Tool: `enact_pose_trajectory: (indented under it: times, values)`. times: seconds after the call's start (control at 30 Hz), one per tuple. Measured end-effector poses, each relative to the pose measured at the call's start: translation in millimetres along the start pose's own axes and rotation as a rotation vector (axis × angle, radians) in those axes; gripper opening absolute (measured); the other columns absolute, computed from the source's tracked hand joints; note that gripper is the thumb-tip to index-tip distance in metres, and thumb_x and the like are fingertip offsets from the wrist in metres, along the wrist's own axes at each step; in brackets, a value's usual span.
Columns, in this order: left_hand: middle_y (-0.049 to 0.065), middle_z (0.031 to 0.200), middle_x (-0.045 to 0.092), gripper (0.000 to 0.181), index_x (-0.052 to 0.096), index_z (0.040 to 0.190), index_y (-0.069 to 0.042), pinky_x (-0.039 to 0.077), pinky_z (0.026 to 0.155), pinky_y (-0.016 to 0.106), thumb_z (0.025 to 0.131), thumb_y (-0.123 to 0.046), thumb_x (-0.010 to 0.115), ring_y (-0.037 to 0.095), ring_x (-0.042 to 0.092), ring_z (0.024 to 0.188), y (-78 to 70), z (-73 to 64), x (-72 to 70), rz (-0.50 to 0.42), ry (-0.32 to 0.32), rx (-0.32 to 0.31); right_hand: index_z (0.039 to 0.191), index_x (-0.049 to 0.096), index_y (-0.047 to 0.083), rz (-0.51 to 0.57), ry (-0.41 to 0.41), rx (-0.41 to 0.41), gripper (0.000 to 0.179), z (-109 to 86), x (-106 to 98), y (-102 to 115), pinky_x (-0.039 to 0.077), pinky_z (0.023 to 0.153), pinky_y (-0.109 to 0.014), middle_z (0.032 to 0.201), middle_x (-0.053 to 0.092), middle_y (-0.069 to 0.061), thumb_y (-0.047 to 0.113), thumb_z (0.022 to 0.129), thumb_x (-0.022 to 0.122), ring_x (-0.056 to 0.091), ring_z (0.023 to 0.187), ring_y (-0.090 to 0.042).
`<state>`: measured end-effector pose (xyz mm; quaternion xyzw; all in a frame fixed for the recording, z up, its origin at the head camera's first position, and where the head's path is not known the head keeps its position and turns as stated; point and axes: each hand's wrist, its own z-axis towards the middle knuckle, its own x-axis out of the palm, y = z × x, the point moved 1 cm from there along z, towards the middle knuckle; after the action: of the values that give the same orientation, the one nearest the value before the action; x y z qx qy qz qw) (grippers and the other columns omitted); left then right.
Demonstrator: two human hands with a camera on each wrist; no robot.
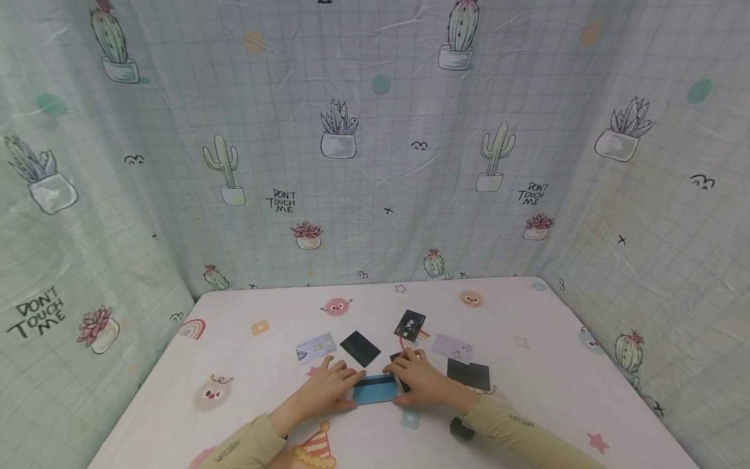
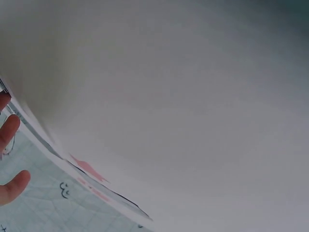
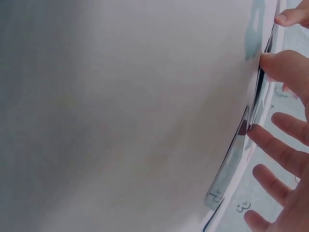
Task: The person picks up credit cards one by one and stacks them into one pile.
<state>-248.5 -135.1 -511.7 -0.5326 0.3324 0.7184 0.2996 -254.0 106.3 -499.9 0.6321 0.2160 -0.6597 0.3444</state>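
A light-blue card (image 1: 375,393) with a dark stripe along its far edge lies flat on the table between both hands. My left hand (image 1: 331,389) holds its left end, thumb at the near corner and index finger at the far one. At the right end my right hand (image 1: 424,380) holds it the same way, thumb near, index finger far. A black card (image 1: 405,385) lies partly hidden under the right hand. In the left wrist view, fingertips (image 2: 10,129) show at the left edge; in the right wrist view, the right fingers (image 3: 277,147) are spread beside card edges.
Beyond the hands lie a silvery card (image 1: 315,348), a black card (image 1: 360,348), a black VIP card (image 1: 410,325) and a pink card (image 1: 452,348). Another black card (image 1: 469,374) is right of the right hand. A small dark cylinder (image 1: 461,428) sits by the right sleeve. Patterned curtains surround the table.
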Motion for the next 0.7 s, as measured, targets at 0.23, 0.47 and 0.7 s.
enact_pose_trajectory:
  times: [0.23, 0.47, 0.7]
  values:
    - [-0.002, 0.106, 0.063, 0.059, 0.052, 0.123, -0.015, 0.039, 0.086, 0.050, 0.076, -0.049, 0.061, 0.015, 0.050, 0.095, -1.9, 0.4, -2.9, -0.030, -0.004, 0.003, 0.120, 0.051, 0.021, 0.003, 0.007, 0.004, 0.053, 0.8, -1.7, 1.3, 0.027, 0.090, -0.043, 0.111, 0.056, 0.007, 0.043, 0.074, 0.066, 0.036, 0.102, -0.014]
    - [-0.002, 0.103, 0.063, 0.059, 0.053, 0.122, -0.014, 0.039, 0.087, 0.051, 0.076, -0.048, 0.062, 0.015, 0.050, 0.094, -2.0, 1.1, -5.7, -0.025, -0.008, 0.002, 0.119, 0.051, 0.020, 0.000, 0.002, 0.001, 0.054, 1.4, -2.0, 1.5, 0.027, 0.090, -0.043, 0.110, 0.057, 0.006, 0.043, 0.074, 0.067, 0.037, 0.102, -0.014]
    - [-0.002, 0.101, 0.062, 0.060, 0.052, 0.123, -0.013, 0.038, 0.089, 0.052, 0.076, -0.049, 0.061, 0.015, 0.050, 0.094, -2.0, 1.7, -7.2, -0.051, 0.019, -0.015, 0.120, 0.051, 0.021, -0.002, 0.005, 0.008, 0.054, 1.7, -0.7, 0.4, 0.027, 0.091, -0.045, 0.111, 0.057, 0.007, 0.044, 0.073, 0.067, 0.037, 0.103, -0.014]
